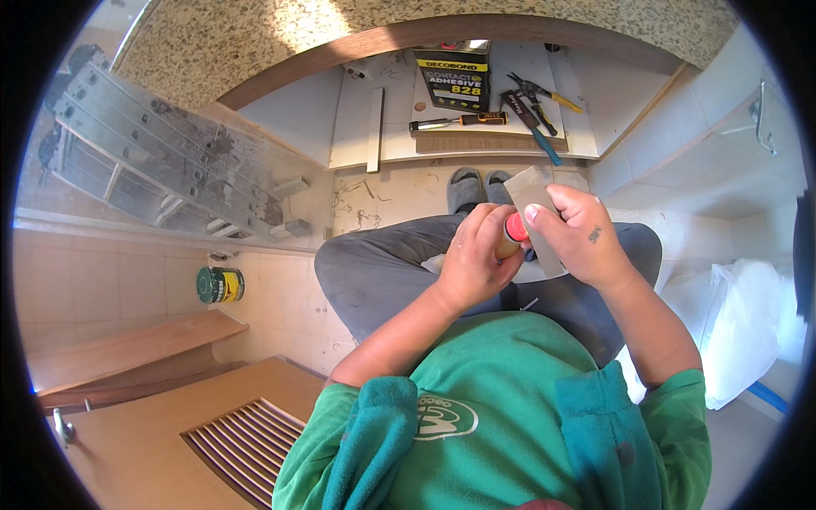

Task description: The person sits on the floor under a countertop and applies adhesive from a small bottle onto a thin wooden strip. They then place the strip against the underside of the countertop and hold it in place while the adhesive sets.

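Observation:
My left hand (476,257) is wrapped round a small bottle (508,246) with a red cap (515,226) and a yellowish body, held in front of my lap. My right hand (585,234) grips a flat, greyish scraper blade (529,189) by its edge, the thumb laid across its face. The blade stands tilted right beside the red cap; whether the two touch, I cannot tell. Most of the bottle's body is hidden by my left fingers. Both hands are above my grey trousers.
Ahead, under a speckled stone countertop (510,19), a cabinet holds a black-and-yellow can (453,87), an orange-and-black-handled chisel (478,120), a teal-handled hammer (537,132) and snips (552,95). Left are a ladder (140,157) and green tin (220,285); right, a plastic bag (741,319).

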A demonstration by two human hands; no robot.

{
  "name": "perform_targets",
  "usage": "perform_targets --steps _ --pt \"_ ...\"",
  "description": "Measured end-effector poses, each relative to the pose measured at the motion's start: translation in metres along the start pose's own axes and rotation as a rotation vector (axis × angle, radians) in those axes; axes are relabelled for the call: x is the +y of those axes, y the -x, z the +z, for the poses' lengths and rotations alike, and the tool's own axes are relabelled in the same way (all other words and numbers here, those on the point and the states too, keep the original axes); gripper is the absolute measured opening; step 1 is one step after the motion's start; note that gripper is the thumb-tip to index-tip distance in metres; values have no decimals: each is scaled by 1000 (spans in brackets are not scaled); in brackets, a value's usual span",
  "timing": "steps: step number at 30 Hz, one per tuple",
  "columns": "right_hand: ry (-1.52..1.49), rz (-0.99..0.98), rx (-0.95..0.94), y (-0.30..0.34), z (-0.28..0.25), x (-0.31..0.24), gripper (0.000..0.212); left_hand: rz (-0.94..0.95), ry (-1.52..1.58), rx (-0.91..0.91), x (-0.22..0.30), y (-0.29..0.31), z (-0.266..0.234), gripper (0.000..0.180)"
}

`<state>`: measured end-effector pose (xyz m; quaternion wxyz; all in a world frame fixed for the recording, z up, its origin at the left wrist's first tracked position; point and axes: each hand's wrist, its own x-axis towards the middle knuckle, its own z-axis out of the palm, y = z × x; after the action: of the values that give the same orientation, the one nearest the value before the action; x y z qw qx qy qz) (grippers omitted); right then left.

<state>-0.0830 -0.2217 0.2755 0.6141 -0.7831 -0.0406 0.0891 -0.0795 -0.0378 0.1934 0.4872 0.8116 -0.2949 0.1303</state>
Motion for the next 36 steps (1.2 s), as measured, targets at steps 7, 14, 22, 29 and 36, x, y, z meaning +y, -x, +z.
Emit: perform_targets --steps 7,14,22,29,36 --pt "164 -44 55 -2 11 9 27 -70 -96 -33 -7 8 6 57" --pt "-231 105 81 0 -1 -3 22 -36 -17 37 -6 0 4 54" --pt "-159 47 12 -4 -18 6 25 -54 93 32 5 -1 0 52" --pt "-391 122 -96 -4 -18 -15 25 -54 203 -32 6 -2 -5 46" --pt "-652 192 -161 -9 -25 -2 29 -78 303 -62 13 -6 -11 46"
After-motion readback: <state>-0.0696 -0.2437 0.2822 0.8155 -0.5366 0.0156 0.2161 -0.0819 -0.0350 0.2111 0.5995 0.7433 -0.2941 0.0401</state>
